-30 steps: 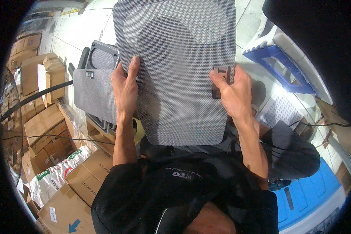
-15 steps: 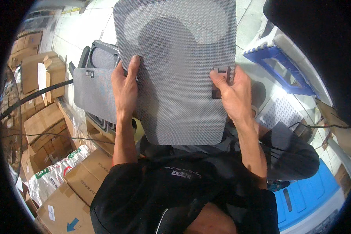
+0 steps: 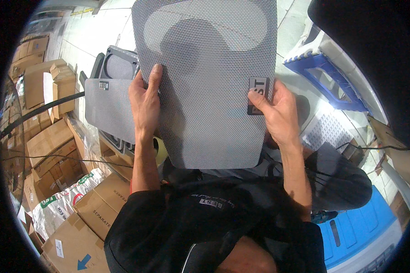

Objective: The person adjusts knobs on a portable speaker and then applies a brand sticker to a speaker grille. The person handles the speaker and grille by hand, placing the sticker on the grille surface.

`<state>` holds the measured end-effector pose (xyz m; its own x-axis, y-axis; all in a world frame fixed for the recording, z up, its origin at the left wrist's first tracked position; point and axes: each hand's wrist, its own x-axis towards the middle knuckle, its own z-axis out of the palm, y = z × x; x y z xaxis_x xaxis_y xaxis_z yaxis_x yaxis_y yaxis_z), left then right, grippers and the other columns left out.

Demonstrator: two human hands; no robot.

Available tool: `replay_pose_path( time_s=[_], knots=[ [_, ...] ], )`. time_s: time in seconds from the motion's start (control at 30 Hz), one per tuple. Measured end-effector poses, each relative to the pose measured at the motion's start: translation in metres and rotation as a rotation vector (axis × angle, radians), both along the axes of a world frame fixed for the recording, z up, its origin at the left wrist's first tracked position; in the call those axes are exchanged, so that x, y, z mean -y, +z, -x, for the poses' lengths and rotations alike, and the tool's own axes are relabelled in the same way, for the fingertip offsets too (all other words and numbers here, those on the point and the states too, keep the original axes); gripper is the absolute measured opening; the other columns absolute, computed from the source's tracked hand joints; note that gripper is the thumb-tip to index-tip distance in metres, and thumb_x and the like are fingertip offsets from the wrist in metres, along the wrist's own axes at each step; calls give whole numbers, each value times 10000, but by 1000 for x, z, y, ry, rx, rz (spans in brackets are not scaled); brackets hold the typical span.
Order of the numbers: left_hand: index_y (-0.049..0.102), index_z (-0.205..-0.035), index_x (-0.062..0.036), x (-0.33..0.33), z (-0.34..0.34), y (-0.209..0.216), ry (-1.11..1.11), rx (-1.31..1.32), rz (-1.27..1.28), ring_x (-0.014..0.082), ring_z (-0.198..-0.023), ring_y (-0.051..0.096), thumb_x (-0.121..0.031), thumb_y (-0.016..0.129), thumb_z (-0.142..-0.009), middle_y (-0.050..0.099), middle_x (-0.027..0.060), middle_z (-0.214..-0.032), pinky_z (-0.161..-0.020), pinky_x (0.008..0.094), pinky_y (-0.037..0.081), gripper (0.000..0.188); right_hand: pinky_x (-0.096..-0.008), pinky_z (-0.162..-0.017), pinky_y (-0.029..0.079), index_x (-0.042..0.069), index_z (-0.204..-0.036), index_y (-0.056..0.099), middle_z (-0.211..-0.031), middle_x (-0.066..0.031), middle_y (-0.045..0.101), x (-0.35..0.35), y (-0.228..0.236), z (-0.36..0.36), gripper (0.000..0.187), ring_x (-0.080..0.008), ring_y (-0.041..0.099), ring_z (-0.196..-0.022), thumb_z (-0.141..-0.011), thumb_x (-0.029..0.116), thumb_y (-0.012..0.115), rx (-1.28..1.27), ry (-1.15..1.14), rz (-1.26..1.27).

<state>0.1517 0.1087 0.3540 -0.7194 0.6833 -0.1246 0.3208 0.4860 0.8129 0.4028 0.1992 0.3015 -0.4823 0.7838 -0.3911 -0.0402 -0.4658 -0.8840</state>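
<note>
A grey mesh speaker grille (image 3: 209, 113) is held up in front of me, its narrower end toward my body. My left hand (image 3: 144, 102) grips its left edge, thumb on the mesh and fingers behind. On the right edge my right hand (image 3: 280, 109) is closed the same way, its thumb lying over a dark badge (image 3: 258, 82) fixed to the mesh. The fingers of both hands are mostly hidden behind the grille. A shadow falls across its upper part. Left of it, a second grey mesh grille (image 3: 109, 107) with a small badge leans by dark speaker frames (image 3: 120, 63).
Cardboard boxes (image 3: 98, 200) and a white plastic sack (image 3: 61, 202) crowd the left side, with a fan guard (image 3: 12, 136) at the edge. A blue-and-white folding stool (image 3: 325, 79) stands at right. A blue plastic lid (image 3: 360, 227) is at lower right. Cables cross both sides.
My right thumb has shifted slightly on the badge, so more of the badge shows. The grille stays nearly in place, still between both hands.
</note>
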Motion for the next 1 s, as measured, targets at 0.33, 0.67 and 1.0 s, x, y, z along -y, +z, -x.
replay_pose_path(
  time_s=[0.33,0.67,1.0],
  knots=[
    [645,-991,52,0,0,2,11,-129,94,113,-710,527,-403,595,-1054,630,59,-796,-698,307,463,462,-308,-753,541,-56,-1060,640,-928,-91,713,1,4,10,159,-150,669,-818,-942,43,684,291,0,-168],
    [662,-1038,41,0,-1,6,-27,-109,56,103,-726,527,-421,610,-1045,653,55,-831,-690,294,449,465,-317,-762,541,-45,-1072,636,-926,-84,708,1,6,12,177,-159,668,-811,-940,56,695,382,30,-184],
    [672,-1079,46,-2,-5,7,-16,43,-53,83,-763,545,-413,624,-1039,679,39,-882,-731,258,452,463,-312,-967,510,-59,-1278,584,-1188,-107,697,-4,0,-8,346,-162,649,-1088,-999,120,685,-81,16,52]
  ],
)
